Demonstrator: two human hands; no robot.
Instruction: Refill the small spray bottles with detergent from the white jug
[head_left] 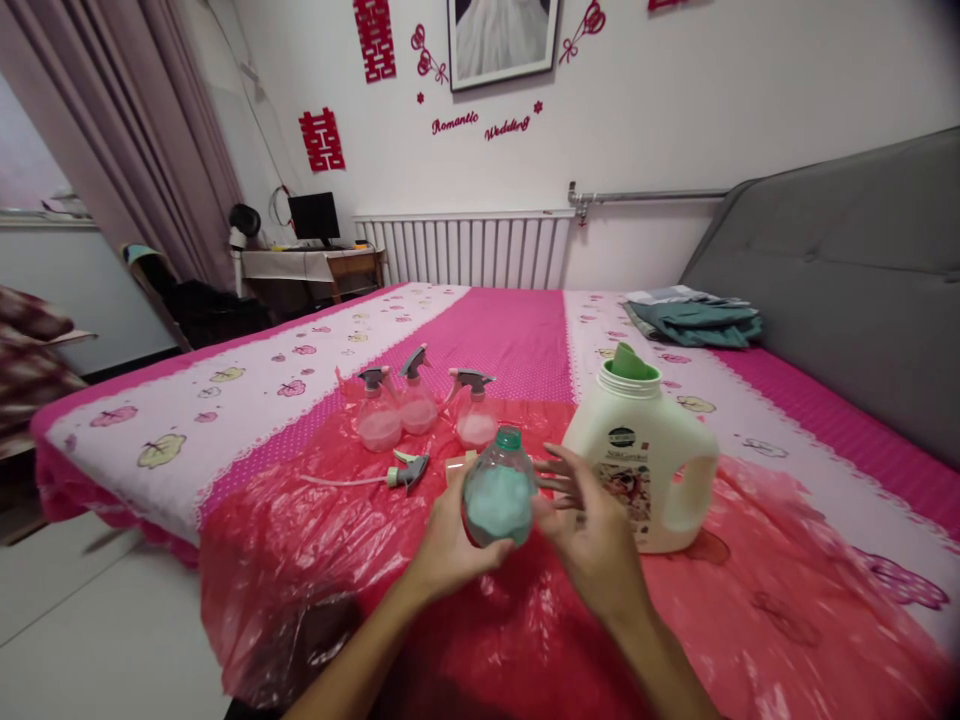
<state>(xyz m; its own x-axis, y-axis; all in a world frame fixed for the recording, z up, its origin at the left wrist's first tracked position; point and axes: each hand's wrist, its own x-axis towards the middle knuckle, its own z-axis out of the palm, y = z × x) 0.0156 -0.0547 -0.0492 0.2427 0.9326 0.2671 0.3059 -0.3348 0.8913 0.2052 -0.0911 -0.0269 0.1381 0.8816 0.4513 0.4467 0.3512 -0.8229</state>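
We see the left hand [450,540] wrapped around a small clear bottle [499,495], held up just left of the white detergent jug [637,470]. The right hand [592,530] sits in front of the jug, fingers spread and loose; whether it touches the bottle we cannot tell. Left of the jug stand three spray bottles [416,400], with a loose spray head [409,472] nearer us, all on the red plastic sheet [300,540].
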